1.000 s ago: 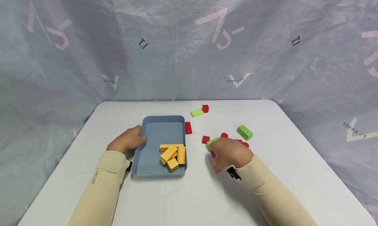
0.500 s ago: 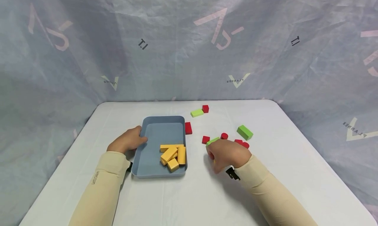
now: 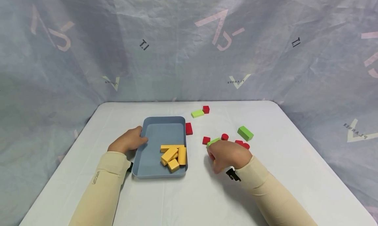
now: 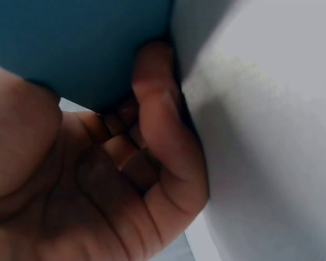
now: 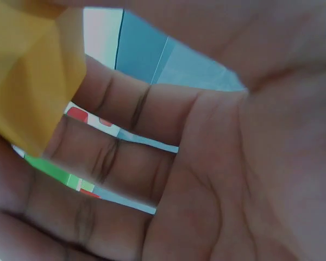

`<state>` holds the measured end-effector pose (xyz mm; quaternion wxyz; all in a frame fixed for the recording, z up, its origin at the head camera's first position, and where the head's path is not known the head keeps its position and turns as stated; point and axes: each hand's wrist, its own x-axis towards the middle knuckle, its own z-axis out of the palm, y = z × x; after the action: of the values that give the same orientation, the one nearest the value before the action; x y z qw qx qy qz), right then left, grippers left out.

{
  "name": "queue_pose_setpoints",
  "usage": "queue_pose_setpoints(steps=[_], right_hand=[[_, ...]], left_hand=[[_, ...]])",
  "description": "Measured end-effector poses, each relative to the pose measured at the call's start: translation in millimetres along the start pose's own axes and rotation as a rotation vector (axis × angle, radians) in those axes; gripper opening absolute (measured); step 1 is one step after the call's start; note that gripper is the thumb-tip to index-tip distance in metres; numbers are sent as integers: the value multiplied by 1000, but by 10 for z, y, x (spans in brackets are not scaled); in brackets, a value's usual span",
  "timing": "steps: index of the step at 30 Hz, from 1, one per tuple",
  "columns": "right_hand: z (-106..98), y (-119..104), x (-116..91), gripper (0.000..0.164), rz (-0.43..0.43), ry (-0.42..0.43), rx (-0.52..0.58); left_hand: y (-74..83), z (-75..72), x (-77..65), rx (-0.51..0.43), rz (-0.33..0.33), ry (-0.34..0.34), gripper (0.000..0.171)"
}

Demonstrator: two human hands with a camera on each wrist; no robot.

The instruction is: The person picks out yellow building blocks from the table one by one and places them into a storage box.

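Note:
My left hand grips the left wall of a blue-grey tray, thumb over the rim and fingers bent against the outside. The left wrist view shows those fingers close up beside the tray's blue wall. Inside the tray, several yellow blocks are heaped in the near right corner. To the tray's right, my right hand is low over the white table. It pinches a yellow block between thumb and fingers; in the head view the hand hides nearly all of that block.
Just beyond my right hand lie a light green block, a red cube and a red cylinder. A green block sits farther right. One red block is beside the tray's right wall. A grey printed cloth hangs behind the table.
My right hand has shifted very slightly left, showing more of the red pieces behind it. The left hand and the tray stay in place.

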<state>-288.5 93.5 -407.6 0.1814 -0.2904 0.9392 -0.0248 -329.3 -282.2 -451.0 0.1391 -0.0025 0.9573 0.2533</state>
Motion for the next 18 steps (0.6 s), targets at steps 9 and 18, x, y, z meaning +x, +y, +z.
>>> queue_pose_setpoints(steps=[9,18], right_hand=[[-2,-8,-17,24,-65,24,16],[-36,-7,-1,25,-69,36,26]], left_hand=[[-2,-8,2,9,-8,3,67],[-5,0,-1,11,-3,7,66]])
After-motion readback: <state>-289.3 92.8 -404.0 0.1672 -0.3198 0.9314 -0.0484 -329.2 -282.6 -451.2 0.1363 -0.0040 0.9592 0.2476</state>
